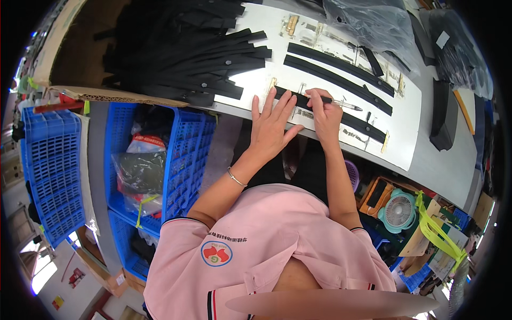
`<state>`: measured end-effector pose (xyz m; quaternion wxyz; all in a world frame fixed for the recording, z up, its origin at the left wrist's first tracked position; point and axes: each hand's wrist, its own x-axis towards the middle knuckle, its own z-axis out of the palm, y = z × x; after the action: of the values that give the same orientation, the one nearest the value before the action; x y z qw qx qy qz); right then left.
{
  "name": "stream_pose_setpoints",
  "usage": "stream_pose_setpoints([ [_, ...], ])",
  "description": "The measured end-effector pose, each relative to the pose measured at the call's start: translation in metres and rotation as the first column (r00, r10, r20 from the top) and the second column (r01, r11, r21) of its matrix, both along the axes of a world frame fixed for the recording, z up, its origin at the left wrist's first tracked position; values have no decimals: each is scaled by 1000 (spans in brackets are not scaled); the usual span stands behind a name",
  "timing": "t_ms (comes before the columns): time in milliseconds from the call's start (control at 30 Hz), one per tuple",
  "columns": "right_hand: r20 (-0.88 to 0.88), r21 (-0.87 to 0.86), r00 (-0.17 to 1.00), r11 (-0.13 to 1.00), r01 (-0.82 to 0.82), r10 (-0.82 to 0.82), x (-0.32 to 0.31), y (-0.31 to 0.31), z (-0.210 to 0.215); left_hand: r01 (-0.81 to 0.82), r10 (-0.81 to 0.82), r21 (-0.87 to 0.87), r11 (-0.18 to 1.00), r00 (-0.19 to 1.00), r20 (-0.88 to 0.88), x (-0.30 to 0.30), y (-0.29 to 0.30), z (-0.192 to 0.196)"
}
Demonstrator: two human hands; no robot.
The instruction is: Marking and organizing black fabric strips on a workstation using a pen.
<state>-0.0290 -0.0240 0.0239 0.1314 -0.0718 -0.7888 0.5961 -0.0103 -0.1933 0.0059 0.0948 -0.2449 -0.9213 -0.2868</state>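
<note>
My left hand (272, 124) lies with fingers spread on the near black fabric strip (364, 127), pressing its left part against a white board (401, 146). Close beside it, my right hand (326, 116) grips a pen (349, 105) between thumb and fingers, over the same strip. The pen slants to the right; whether its tip touches the fabric I cannot tell. Beyond my hands, two more black strips (341, 68) lie roughly parallel on the board. Tape pieces and dark marks show around them. My fingers hide part of the near strip.
A heap of black strips (176, 48) fills the far left, beside a cardboard edge (114, 95). Clear plastic bags (373, 24) lie at the back, a folded black piece (444, 117) at right. Below the table are blue crates (178, 154) and a small fan (398, 209).
</note>
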Motion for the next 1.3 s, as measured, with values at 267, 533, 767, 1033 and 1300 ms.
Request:
stream_pose_setpoints([
  [267,32,115,999,993,-38,34,-2,-8,0,-9,9,12,1000,1000,16,-1,-3,0],
  [533,0,167,1000,986,18,-18,-1,-9,-1,-5,5,7,1000,1000,-5,0,-2,-3],
  [767,22,75,993,990,-121,120,2,2,-12,-10,10,-11,1000,1000,-5,-1,-1,-1],
  [1033,-19,127,990,982,-138,142,2,4,-9,12,-12,-47,999,1000,-2,-1,1,2],
  [1300,-75,-59,985,986,153,-157,33,53,8,0,-1,-66,998,1000,-14,-1,0,2],
])
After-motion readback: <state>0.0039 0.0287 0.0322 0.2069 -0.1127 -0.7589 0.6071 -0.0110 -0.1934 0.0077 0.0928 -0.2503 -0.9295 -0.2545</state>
